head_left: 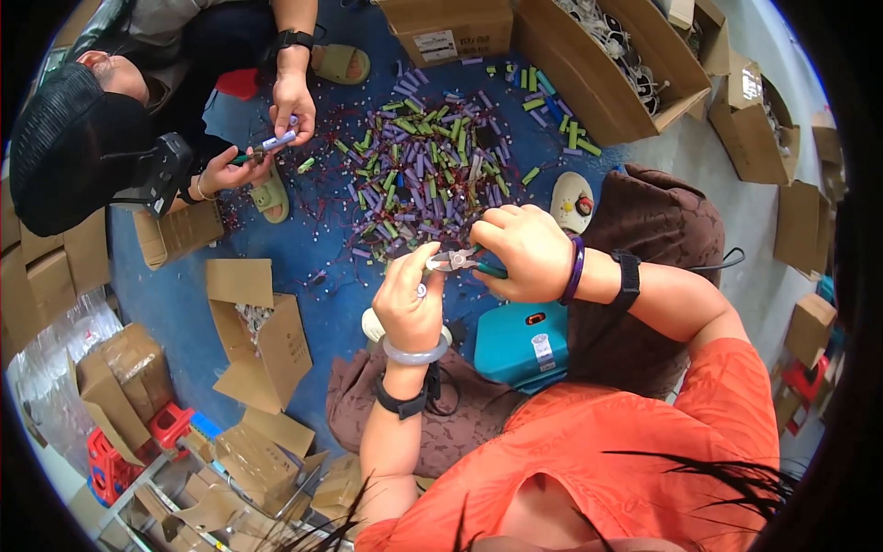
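Observation:
My right hand [529, 250] is closed around the green handles of a pair of cutting pliers [456, 261]. Their metal jaws reach left to the fingertips of my left hand [409, 304]. That hand is closed on a small cylindrical battery [421, 290]; only its pale end shows below the fingers, and the rest is hidden. At the jaws there is a small white bit, too small to name. Just beyond both hands lies a wide heap of purple and green batteries [432, 175], with thin red wires tangled among them.
Across the heap, a co-worker [78, 147] holds a purple battery [279, 141] and a green-handled tool. A teal plastic stool [501, 342] stands between my knees. Open cartons [262, 354] are at left; a long carton [616, 64] of white parts is at far right. Loose batteries lie nearby.

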`<state>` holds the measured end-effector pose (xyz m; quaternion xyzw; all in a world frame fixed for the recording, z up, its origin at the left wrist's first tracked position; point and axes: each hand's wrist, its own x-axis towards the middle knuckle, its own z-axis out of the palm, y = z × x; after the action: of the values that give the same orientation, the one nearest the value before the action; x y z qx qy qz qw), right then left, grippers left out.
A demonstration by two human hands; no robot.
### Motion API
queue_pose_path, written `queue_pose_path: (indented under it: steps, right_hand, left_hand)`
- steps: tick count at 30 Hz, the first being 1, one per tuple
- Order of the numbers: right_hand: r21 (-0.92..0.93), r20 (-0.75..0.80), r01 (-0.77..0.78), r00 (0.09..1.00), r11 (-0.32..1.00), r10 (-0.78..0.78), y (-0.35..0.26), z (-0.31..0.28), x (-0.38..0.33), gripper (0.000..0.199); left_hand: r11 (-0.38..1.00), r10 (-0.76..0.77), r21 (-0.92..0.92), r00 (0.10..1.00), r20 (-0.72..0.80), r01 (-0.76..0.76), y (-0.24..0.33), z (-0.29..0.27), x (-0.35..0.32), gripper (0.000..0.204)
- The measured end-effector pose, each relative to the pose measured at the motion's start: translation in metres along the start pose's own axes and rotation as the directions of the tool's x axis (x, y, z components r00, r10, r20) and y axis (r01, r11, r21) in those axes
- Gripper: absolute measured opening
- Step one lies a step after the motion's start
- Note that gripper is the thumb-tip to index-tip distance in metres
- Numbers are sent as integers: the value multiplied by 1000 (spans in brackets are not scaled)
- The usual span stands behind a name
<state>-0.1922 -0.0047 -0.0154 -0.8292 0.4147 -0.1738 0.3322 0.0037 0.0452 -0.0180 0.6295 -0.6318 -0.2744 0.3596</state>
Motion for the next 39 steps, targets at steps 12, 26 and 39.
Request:
queue_pose_path:
  steps: [12,26,39]
  right_hand:
    - [54,148,-70,987,996,61,-2,-2,0,26]
    - [771,576,-508,814,384,-80,7,-18,7,32]
    - [-268,173,-45,980,962,94,27,-20,1,34]
  left_hand:
    - [988,134,83,991,-4,-134,-2,4,-1,41]
    - [1000,-26,-1,1000,-6,26,0,-2,-1,17]
    - [996,77,-41,997,-26,-78,-5,6,1,23]
